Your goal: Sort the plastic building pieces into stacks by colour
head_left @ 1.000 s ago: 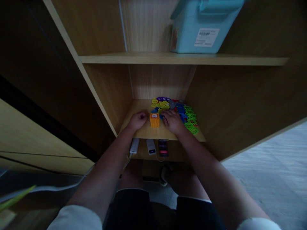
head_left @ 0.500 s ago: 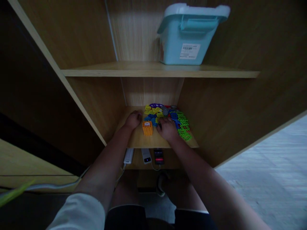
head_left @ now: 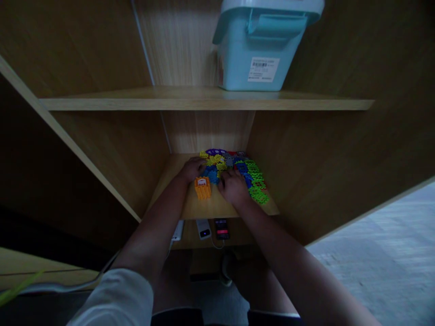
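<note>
Colorful plastic gear-edged pieces cover the back and right of the middle shelf: yellow ones [head_left: 215,159], light-blue ones [head_left: 213,176], dark-blue ones [head_left: 242,166], and green ones [head_left: 258,194]. My left hand [head_left: 193,169] is at the left edge of the yellow and blue pieces, fingers curled; what they hold, if anything, is hidden. Resting low over the middle of the pieces, my right hand [head_left: 234,185] has its thumb apart from its bent fingers, and I see nothing held in it. An orange block of stacked toothed pieces [head_left: 203,188] stands between my wrists.
A light-blue lidded box [head_left: 256,50] sits on the upper shelf [head_left: 190,96]. Below the middle shelf lie a white power bank [head_left: 204,229], a phone [head_left: 222,229] with a cable and another white device [head_left: 178,231]. Wooden side walls flank the shelves.
My left hand has moved right against the yellow and blue pieces. My right hand stays over the pieces with little change. The whole view has shifted slightly closer to the shelves.
</note>
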{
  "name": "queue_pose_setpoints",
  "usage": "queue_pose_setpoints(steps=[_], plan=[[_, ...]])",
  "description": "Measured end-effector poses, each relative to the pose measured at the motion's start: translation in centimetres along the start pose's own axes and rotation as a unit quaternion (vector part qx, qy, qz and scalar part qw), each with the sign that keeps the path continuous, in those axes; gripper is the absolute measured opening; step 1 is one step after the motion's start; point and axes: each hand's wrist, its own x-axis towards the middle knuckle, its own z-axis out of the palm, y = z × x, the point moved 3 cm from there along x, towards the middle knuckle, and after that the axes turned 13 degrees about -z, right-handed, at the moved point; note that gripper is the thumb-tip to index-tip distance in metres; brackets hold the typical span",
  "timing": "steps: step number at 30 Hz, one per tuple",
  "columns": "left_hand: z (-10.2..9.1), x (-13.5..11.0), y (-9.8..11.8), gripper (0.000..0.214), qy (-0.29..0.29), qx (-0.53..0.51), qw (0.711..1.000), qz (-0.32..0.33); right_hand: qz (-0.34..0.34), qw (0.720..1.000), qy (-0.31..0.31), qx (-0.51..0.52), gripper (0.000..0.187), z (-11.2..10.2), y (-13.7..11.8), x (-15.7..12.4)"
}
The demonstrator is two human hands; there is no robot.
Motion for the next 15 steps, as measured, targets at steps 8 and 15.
queue_pose_setpoints(steps=[8, 15], plan=[[-1.4, -1.3, -1.3, 0.039, 0.069, 0.060, 0.987, -0.132, 0.008, 1.000, -0.004, -0.001, 0.029, 0.1, 0.2, -0.1], [-0.7, -0.5, -0.2, 0.042, 0.016, 0.039, 0.999, -0.011, 0.005, 1.000, 0.001, 0.000, 0.029, 0.1, 0.1, 0.0]])
